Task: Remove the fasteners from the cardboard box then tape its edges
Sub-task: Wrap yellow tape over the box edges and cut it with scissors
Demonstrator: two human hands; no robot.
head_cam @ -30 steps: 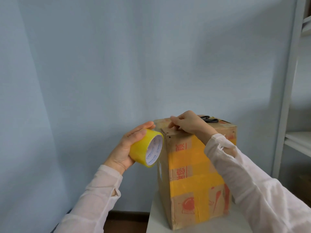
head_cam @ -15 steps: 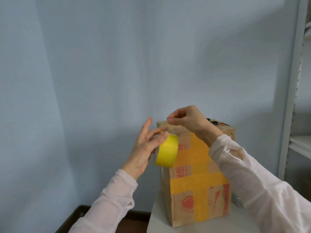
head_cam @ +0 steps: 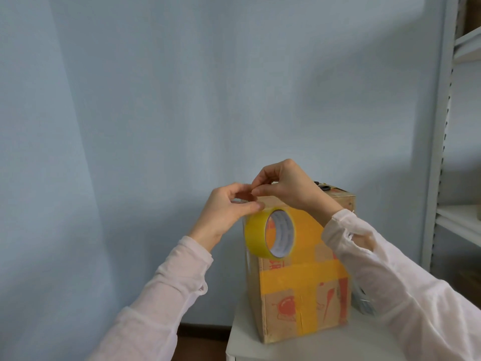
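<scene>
Left hand (head_cam: pixel 226 212) is gripping the yellow tape roll (head_cam: pixel 256 234) in front of the cardboard box (head_cam: pixel 302 285), which is standing near the surface (head_cam: pixel 299 347)'s left edge. Right hand (head_cam: pixel 289 186) is pinching its fingertips just above the roll; can't tell on what.

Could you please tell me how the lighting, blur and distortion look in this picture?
Head view: soft, even light, with broad faint shadows on the wall; head view: the shelf upright leans, likely from the wide lens; head view: the roll and box are sharp, the left hand and right hand only slightly soft.
</scene>
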